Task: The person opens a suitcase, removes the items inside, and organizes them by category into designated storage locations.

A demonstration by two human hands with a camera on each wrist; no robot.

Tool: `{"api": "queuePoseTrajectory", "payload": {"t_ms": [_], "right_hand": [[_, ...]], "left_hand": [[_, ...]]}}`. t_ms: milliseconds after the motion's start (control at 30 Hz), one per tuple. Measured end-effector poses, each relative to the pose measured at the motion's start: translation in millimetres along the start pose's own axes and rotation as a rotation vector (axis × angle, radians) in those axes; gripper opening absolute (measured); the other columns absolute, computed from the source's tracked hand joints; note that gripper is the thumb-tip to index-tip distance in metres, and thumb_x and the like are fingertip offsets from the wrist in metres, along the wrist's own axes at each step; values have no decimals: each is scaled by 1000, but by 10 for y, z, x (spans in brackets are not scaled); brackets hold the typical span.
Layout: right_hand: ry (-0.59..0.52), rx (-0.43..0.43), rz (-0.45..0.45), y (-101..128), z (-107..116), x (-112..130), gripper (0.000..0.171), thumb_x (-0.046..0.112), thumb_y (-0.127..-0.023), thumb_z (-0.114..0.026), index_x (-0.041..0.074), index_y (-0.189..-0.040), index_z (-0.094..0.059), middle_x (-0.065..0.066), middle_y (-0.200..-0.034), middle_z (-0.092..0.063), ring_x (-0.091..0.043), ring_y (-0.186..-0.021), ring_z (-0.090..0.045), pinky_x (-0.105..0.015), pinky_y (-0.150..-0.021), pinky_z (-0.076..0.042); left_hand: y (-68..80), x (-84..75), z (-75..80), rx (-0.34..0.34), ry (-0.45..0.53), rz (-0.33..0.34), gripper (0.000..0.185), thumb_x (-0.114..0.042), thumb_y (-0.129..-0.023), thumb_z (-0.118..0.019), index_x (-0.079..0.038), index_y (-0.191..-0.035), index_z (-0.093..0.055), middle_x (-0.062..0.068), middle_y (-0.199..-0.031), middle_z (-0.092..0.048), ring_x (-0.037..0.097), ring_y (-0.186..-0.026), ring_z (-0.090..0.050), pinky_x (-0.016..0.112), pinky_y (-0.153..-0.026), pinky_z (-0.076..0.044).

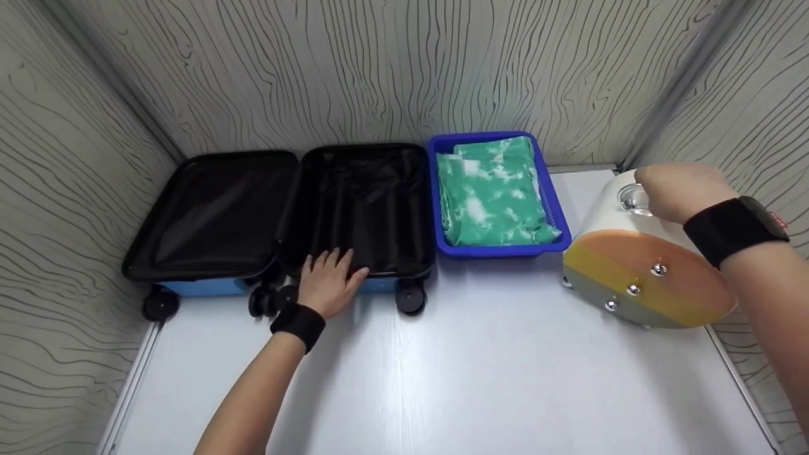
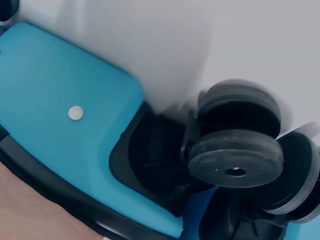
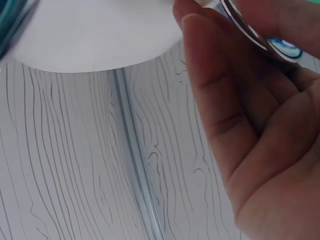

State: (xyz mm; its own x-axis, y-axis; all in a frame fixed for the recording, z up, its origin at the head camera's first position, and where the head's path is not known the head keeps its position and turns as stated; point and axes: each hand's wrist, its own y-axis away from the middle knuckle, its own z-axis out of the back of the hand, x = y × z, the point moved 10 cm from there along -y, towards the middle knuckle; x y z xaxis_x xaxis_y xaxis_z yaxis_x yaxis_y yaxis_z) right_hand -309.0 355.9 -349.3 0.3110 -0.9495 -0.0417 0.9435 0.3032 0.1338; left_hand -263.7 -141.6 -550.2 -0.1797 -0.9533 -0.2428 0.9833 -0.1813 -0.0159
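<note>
Your left hand rests on the near edge of the open suitcase; its fingers point into the right half, with the lid half lying to their left. The wheels sit just left of your wrist, on the table. To the right of those fingers, touching the suitcase, stands the basket with folded cloth in it. Further right, your right hand grips the handle on top of the round case, which lies tilted below your fingers.

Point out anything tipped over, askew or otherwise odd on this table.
One thing: the white bag at the right lies tipped on its side, its orange-and-yellow studded base facing the camera, with the right hand gripping its handle. The open suitcase lies flat and the green cloth sits folded in the blue basket.
</note>
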Motion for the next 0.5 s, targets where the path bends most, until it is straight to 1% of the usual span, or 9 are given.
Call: {"api": "queuePoseTrajectory", "payload": {"t_ms": [133,267,400,500], "right_hand": [[11,-35,-11,-58,5,-77,11,-8,-83,-57,2,-87,-61,-10,-71,-59,-33,-62,-53,-56,-55,-46],[10,-94,-4,-126,15,-112,14,-12,-83,-56,-2,-91,-63,-14,-74,-62,-34,-63,-53,-57,-59,-47],[10,-153,-3,-190,18,-157,20,-14,-84,-56,-5,-99,-65,-23,-84,-66,-39,-69,-60,-60,-65,-50],[-4,-177,-24,-227,4,-211,25,-15,-87,-55,-7,-107,-65,-29,-94,-67,-45,-78,-63,-64,-70,-50]], "left_hand": [[11,-7,-21,7,5,-12,78,-67,-101,-43,-12,-157,-43,20,-155,-44,42,-144,-37,63,-119,-17],[11,8,-30,0,-4,-13,80,-69,-100,-44,-12,-156,-44,20,-155,-45,42,-143,-39,64,-118,-19],[7,11,-34,-2,-12,-13,80,-69,-100,-43,-12,-156,-44,20,-155,-45,42,-142,-39,64,-118,-18],[6,2,-39,1,-10,-14,80,-69,-101,-42,-12,-156,-44,20,-155,-45,42,-142,-39,64,-119,-17]]}}
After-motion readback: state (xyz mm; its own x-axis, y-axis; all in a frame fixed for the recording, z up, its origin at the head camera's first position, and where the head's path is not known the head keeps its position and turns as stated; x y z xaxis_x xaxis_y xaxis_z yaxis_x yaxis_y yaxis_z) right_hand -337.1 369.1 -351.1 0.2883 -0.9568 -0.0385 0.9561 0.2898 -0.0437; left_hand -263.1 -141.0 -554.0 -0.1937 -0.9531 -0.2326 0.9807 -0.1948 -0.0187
